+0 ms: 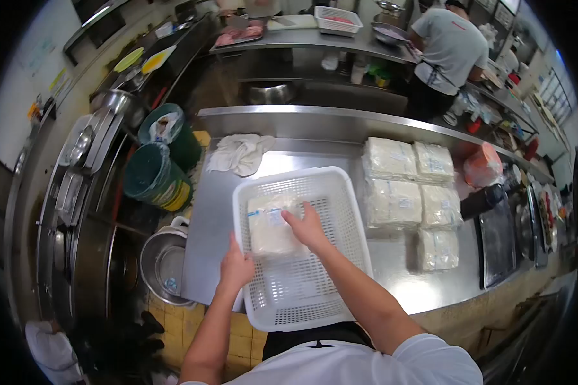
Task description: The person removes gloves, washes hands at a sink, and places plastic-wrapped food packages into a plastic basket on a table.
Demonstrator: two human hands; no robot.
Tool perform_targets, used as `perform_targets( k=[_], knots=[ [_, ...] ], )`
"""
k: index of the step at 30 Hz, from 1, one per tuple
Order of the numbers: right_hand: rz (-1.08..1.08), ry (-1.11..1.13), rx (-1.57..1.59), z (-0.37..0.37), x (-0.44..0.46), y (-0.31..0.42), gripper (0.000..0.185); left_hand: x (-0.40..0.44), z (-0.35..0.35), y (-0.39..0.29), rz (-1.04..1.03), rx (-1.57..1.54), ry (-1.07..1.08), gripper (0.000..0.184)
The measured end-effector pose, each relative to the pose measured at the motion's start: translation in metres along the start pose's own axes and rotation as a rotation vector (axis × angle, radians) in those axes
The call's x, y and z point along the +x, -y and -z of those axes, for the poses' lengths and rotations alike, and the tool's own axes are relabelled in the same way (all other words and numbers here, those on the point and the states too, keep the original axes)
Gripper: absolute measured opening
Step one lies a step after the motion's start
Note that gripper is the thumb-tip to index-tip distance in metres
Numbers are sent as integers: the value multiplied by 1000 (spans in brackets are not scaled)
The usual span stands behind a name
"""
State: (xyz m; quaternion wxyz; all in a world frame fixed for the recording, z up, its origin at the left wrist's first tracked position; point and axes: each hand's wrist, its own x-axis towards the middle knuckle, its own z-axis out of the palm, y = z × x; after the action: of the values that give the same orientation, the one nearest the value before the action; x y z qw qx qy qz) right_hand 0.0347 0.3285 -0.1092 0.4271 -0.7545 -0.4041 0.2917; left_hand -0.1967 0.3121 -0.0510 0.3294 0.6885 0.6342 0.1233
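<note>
A white perforated plastic basket (356,240) sits in front of me on the steel worktop. Inside it, toward the left, is a clear-wrapped package (273,234) of pale, flat contents with a blue mark; its edges are slightly blurred. My right hand (308,228) grips the package at its right side, thumb over the top, the other fingers partly hidden. My left hand (237,266) is closed at the basket's left rim, with most fingers hidden. Several similar wrapped packages (395,202) stand in stacks on the worktop, right of the basket.
A crumpled white cloth (237,154) lies at the worktop's back left. A dark bottle (483,202) and a black tray (498,240) are at the right. Green bins (149,170) and a metal pot (164,266) stand left. A person (453,48) works beyond the back counter.
</note>
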Motion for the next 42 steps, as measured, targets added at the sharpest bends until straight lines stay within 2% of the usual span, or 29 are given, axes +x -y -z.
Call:
perform_targets(
  k=[1,2,4,6,8,9,10,12,14,16,17,19,20,23,26,27,29,33,35,36,39,42],
  knots=[
    [-17,-69,225,35,-17,8,62,-2,3,-9,32,-5,-1,78],
    [-32,-166,447,86,-32,9,54,2,-17,1,-286,189,-403,76],
    [51,-387,458,156,-47,-15,56,-7,-5,-34,-381,90,-396,70],
    [-144,-607,757,195,-44,-86,66,-5,-12,-65,-510,-44,-355,65],
    [-436,-561,955,223,-40,-122,69,5,-36,-104,-688,-212,-279,59],
    [-578,-532,1057,232,-39,-135,71,10,-53,-131,-687,-374,-155,56],
    [-595,-480,1175,235,-34,-143,71,15,-74,-160,-675,-531,-26,54],
    [-570,-534,1241,240,-15,-145,71,40,-134,-209,-631,-647,130,58],
    [-625,-578,1301,247,2,-134,70,82,-204,-248,-461,-419,165,68],
    [-759,-608,1358,256,11,-116,69,113,-231,-287,-166,-570,471,73],
    [-720,-613,1374,254,18,-129,69,123,-244,-299,-7,-634,619,75],
    [-645,-613,1399,245,34,-157,68,140,-276,-302,111,-837,635,73],
    [-681,-624,1377,247,38,-165,66,147,-290,-300,177,-939,638,72],
    [-642,-571,1388,247,43,-162,68,156,-305,-300,222,-882,652,70],
    [-706,-627,1364,254,40,-142,76,174,-312,-291,260,-898,830,69],
    [-730,-659,1342,255,41,-138,79,173,-310,-294,283,-893,837,69],
    [-625,-695,1257,249,47,-149,77,167,-304,-297,336,-887,845,69],
    [-408,-810,1208,240,48,-152,71,153,-301,-297,207,-881,753,65],
    [-468,-800,1243,241,45,-150,68,142,-297,-303,173,-842,735,63],
    [-497,-791,1259,243,42,-149,66,124,-280,-314,139,-844,644,63],
    [-288,-595,1391,248,23,-153,61,85,-247,-324,68,-966,545,49],
    [-322,-388,1426,272,-5,-127,53,47,-228,-309,-51,-1051,442,57]
  ],
)
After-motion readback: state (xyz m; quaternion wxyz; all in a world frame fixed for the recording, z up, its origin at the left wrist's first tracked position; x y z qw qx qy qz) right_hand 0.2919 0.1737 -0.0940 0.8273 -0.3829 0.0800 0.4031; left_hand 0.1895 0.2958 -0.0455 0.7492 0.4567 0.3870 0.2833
